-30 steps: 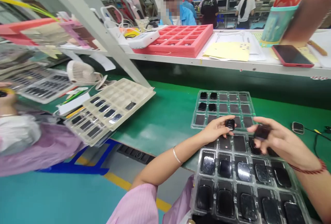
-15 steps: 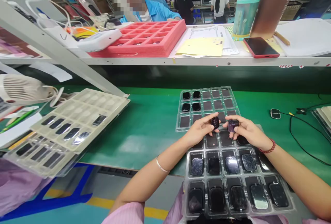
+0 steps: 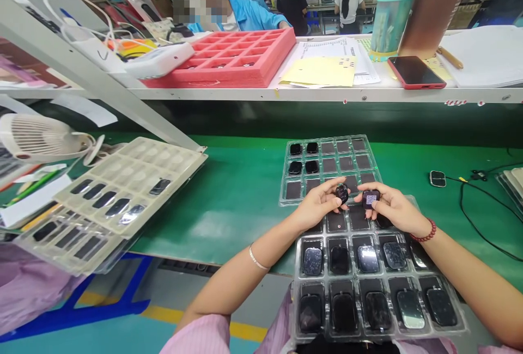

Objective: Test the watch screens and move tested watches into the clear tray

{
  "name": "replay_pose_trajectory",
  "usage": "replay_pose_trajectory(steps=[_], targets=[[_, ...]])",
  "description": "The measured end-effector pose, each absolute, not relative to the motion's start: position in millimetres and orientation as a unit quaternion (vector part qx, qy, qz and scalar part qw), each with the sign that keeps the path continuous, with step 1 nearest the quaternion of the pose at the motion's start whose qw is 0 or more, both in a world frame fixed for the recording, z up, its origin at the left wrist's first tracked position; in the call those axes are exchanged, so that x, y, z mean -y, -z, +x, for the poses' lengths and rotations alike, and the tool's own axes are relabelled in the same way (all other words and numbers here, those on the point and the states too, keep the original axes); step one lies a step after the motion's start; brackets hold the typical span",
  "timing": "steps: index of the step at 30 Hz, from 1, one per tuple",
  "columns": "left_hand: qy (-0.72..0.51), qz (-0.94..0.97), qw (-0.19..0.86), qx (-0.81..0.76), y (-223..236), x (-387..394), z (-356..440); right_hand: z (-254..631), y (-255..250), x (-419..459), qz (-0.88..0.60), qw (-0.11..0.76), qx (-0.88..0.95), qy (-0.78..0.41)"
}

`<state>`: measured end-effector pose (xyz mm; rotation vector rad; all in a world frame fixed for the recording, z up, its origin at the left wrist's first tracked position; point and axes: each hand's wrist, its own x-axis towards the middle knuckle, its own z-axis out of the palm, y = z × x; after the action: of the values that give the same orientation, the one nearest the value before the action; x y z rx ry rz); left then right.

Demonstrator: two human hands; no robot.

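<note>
Green workbench [image 3: 241, 218] — tray [image 3: 327, 139] holds four black modules [image 3: 312, 166]; left hand [image 3: 316, 205], right hand [image 3: 394, 204] pinch one each.

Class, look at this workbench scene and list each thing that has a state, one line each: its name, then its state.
left hand, pinching a black device
right hand, pinching a labelled black device
far clear tray, four black devices in one corner
near clear tray, pockets holding dark devices
phone, lying on the shelf, screen dark

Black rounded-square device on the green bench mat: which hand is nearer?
Right hand is nearer, sitting left of and below the black rounded-square device; left hand is farther left, beyond the right hand.
</note>
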<state>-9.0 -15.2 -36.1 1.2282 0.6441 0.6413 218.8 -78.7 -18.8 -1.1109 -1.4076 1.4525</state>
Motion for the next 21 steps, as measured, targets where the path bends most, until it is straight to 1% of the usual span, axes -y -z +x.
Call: replay_pose_trajectory(steps=[7, 11, 14, 21], targets=[[-0.288, 0.559, 0.725, -0.283, 37.2, 13.2, -9.1, 223.1, 23.0, 77.5, -0.406, 0.425, 0.523, -0.618], [-0.282, 0.560, 0.723, -0.289, 36.7, 13.6, -9.5, 226.6, 25.1, 74.9, -0.402, 0.416, 0.501, -0.644], [-0.273, 0.558, 0.725, -0.299, 35.7, 14.6, -10.2, 227.8, 25.6, 74.4, -0.410, 0.411, 0.506, -0.638], [-0.252, 0.567, 0.721, -0.308, 35.4, 15.7, -11.3, 225.4, 23.4, 75.8, -0.439, 0.368, 0.536, -0.620]])
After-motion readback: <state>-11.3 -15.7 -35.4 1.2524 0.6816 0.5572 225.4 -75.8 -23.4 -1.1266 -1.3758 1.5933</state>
